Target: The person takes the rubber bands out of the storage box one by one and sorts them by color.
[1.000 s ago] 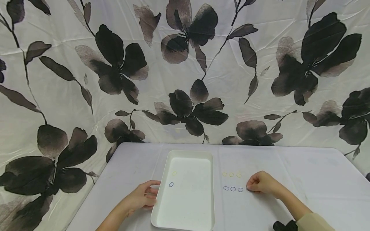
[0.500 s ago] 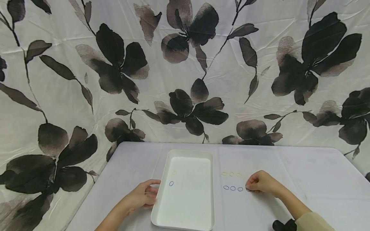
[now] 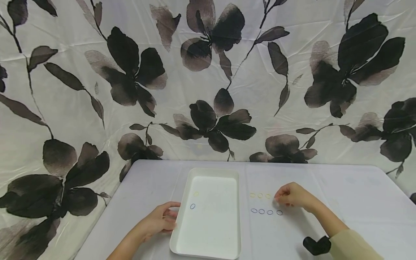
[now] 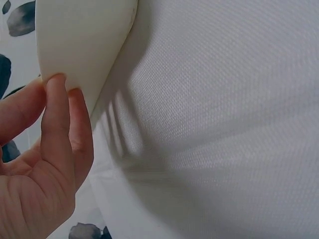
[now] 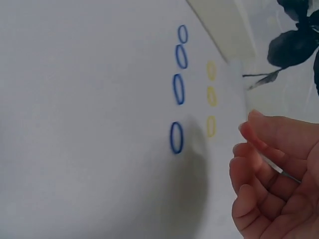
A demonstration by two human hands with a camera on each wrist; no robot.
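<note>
My right hand (image 3: 294,196), fingers curled, is over the table near the right end of a row of three thin yellow rings (image 3: 260,195). Nothing shows between its thumb and forefinger in the right wrist view. Below that row lie several thin blue rings (image 5: 178,89), the rightmost blue ring (image 3: 279,213) a little apart from the others. A white rectangular tray (image 3: 208,249) stands to the left, with one yellow ring (image 3: 196,194) and one blue ring (image 3: 193,206) inside. My left hand (image 3: 158,221) touches the tray's left side from outside, fingertips against its wall (image 4: 82,55).
A white cloth (image 3: 328,202) covers the table. Behind it hangs a white curtain (image 3: 279,108) printed with dark flowers. A black object (image 3: 316,245) sits by the beige right sleeve (image 3: 354,245).
My right hand has let go of a blue ring at the right end of the blue row, then moved up toward the yellow row. The left hand and tray keep their places.
</note>
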